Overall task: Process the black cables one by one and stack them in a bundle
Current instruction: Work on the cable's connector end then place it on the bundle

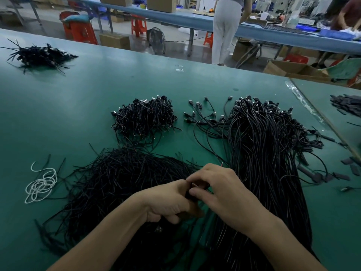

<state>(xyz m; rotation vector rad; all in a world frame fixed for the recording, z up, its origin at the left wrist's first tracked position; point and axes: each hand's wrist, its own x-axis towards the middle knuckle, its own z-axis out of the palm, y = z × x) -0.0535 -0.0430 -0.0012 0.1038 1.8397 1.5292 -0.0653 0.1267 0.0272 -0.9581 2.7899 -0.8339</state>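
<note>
My left hand [168, 202] and my right hand [218, 190] meet low in the middle of the green table [78, 106]. Both pinch a small black cable piece [192, 193] between their fingertips. A thin red wire tip [221, 164] pokes out above my right hand. Under my left hand spreads a flat heap of short black cables [117, 178]. To the right lies a long bundle of black cables with connector ends [263, 153]. A tangled pile of black cables [144, 118] sits beyond my hands.
Another black cable pile [41, 55] lies at the far left. A coil of white cord [41, 184] lies left of the heap. Small dark sleeves [320, 177] are scattered at right. A person in white trousers [224, 30] stands at a blue bench beyond the table.
</note>
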